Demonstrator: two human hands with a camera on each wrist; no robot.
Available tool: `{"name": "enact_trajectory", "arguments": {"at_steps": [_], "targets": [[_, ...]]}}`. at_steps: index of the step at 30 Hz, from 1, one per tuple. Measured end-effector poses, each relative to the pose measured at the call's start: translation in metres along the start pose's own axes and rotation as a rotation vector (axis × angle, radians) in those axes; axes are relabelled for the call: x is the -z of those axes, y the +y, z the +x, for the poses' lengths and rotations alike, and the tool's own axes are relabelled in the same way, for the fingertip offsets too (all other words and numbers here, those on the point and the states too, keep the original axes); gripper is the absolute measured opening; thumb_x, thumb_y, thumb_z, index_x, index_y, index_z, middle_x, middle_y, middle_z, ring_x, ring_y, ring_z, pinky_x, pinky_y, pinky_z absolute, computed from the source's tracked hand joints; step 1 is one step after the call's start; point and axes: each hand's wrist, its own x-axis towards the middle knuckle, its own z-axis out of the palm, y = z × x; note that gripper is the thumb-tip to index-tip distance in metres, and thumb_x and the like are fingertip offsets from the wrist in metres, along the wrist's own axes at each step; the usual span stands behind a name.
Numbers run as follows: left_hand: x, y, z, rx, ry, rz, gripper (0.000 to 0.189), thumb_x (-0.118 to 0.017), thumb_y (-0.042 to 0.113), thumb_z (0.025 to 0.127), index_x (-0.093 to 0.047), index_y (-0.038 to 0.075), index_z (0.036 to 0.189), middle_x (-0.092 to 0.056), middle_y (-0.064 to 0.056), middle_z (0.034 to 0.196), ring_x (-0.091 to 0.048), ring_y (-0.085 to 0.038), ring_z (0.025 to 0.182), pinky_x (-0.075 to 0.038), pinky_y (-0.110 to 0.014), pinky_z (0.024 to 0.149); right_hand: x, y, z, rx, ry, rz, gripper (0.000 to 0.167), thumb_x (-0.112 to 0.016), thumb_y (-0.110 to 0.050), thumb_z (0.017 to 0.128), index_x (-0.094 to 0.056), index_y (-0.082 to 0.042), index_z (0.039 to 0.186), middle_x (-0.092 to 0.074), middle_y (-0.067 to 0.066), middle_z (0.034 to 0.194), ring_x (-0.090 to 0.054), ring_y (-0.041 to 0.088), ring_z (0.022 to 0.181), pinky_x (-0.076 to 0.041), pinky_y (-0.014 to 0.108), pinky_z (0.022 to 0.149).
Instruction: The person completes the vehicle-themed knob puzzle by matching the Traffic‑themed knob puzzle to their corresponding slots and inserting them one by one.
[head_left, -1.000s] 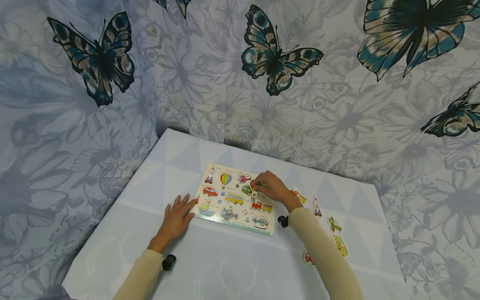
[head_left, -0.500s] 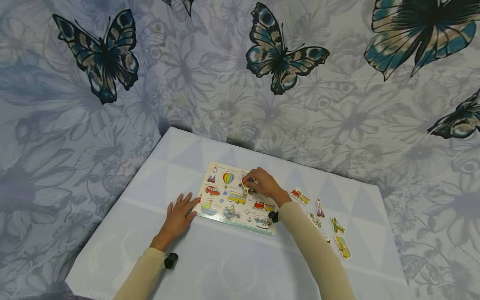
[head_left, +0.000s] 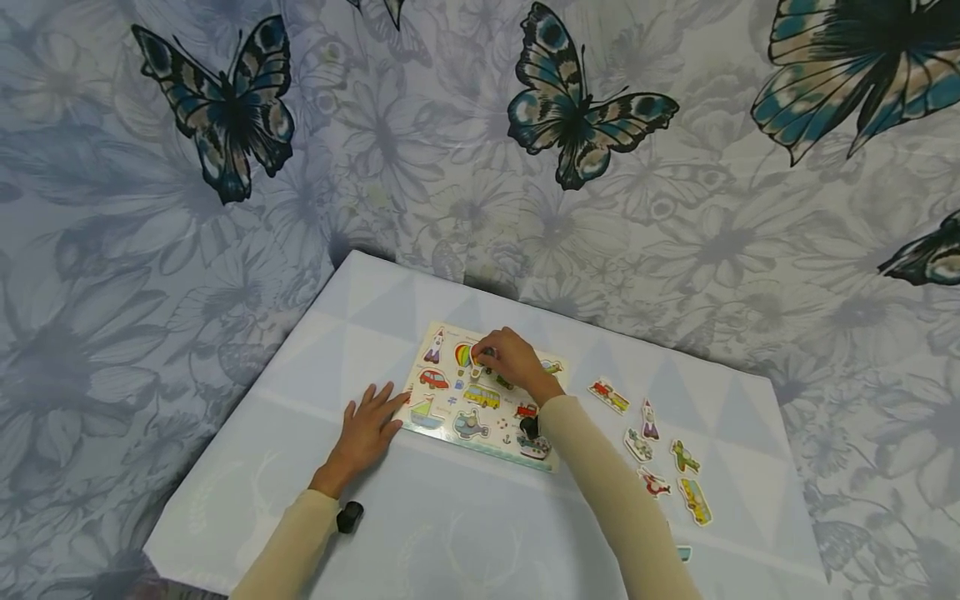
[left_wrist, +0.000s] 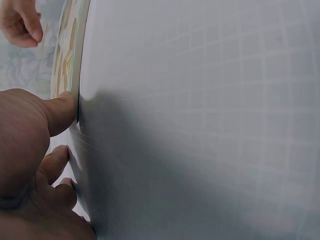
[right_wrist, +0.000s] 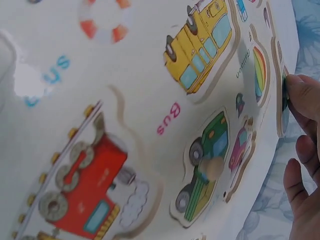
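A wooden peg puzzle board [head_left: 450,439] with vehicle pictures lies flat on the table. My right hand [head_left: 510,358] pinches a hot-air balloon piece [right_wrist: 281,100] by its upper side, above the board's printed balloon [head_left: 462,356]. The piece is tilted in the right wrist view, and my fingers cover part of it. Beneath that hand, a green truck piece [right_wrist: 220,150] with a wooden knob sits in the board. My left hand [head_left: 365,429] rests on the table with spread fingers. Its thumb [left_wrist: 62,111] touches the board's near left edge.
Loose pieces lie right of the board: a train [head_left: 608,396], a rocket [head_left: 649,419], a ship [head_left: 638,445], a green plane [head_left: 685,457], a helicopter [head_left: 654,482] and a bus [head_left: 694,501]. My right sleeve partly hides others. A butterfly-patterned wall [head_left: 420,167] stands behind the table.
My right hand has carried the balloon piece leftward across the board, from near the truck to the printed balloon. The left hand stays at the board's edge. The head view has shifted slightly.
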Motion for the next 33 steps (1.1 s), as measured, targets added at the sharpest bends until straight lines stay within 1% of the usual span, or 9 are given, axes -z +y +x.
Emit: {"name": "enact_trajectory", "arguments": {"at_steps": [3,6,11,18,27,33], "targets": [[0.0,0.0,0.001,0.005,0.0,-0.004,0.051,-0.062,0.021,0.099,-0.051,0.016,0.148,-0.036,-0.02,0.159,-0.018,-0.05,0.15,-0.012,-0.074,0.114,-0.003,-0.003,0.005,-0.014,-0.009,0.001,0.013,-0.069,-0.026,0.096,-0.077,-0.025,0.106,-0.071,-0.009,0.107,-0.052,0.013,0.09,-0.05,0.036,0.082],[0.001,0.002,0.001,0.013,-0.015,-0.011,0.051,-0.061,0.022,0.1,-0.05,0.017,0.149,-0.034,-0.02,0.16,-0.017,-0.049,0.151,-0.01,-0.073,0.115,-0.005,-0.006,0.009,-0.04,-0.022,-0.001,0.013,-0.069,-0.026,0.096,-0.076,-0.024,0.105,-0.071,-0.008,0.108,-0.055,0.014,0.097,-0.05,0.039,0.089],[0.003,0.006,0.002,0.014,-0.017,-0.011,0.051,-0.062,0.021,0.099,-0.05,0.016,0.148,-0.035,-0.02,0.16,-0.018,-0.049,0.15,-0.011,-0.073,0.115,-0.011,-0.006,0.014,-0.068,-0.025,-0.022,0.012,-0.068,-0.028,0.096,-0.076,-0.026,0.105,-0.071,-0.01,0.107,-0.056,0.013,0.1,-0.051,0.038,0.09],[0.004,0.005,0.0,0.023,-0.02,0.005,0.05,-0.061,0.022,0.1,-0.05,0.017,0.149,-0.035,-0.019,0.16,-0.018,-0.048,0.151,-0.012,-0.073,0.115,-0.015,-0.013,0.018,-0.063,-0.034,0.02,0.013,-0.067,-0.027,0.097,-0.076,-0.025,0.106,-0.07,-0.009,0.109,-0.057,0.015,0.104,-0.051,0.04,0.09],[0.003,0.005,0.0,0.029,-0.017,-0.008,0.05,-0.06,0.023,0.1,-0.05,0.017,0.148,-0.035,-0.019,0.16,-0.018,-0.048,0.151,-0.011,-0.073,0.115,-0.023,-0.013,0.022,-0.085,-0.04,-0.055,0.014,-0.068,-0.03,0.096,-0.075,-0.027,0.107,-0.07,-0.007,0.11,-0.058,0.015,0.102,-0.053,0.039,0.087],[0.002,0.004,0.001,0.029,-0.014,-0.001,0.05,-0.06,0.023,0.1,-0.05,0.018,0.148,-0.036,-0.019,0.16,-0.018,-0.047,0.151,-0.012,-0.072,0.115,-0.024,-0.016,0.022,-0.075,-0.042,-0.047,0.012,-0.068,-0.027,0.096,-0.076,-0.026,0.106,-0.07,-0.006,0.11,-0.059,0.016,0.104,-0.053,0.04,0.087]]}}
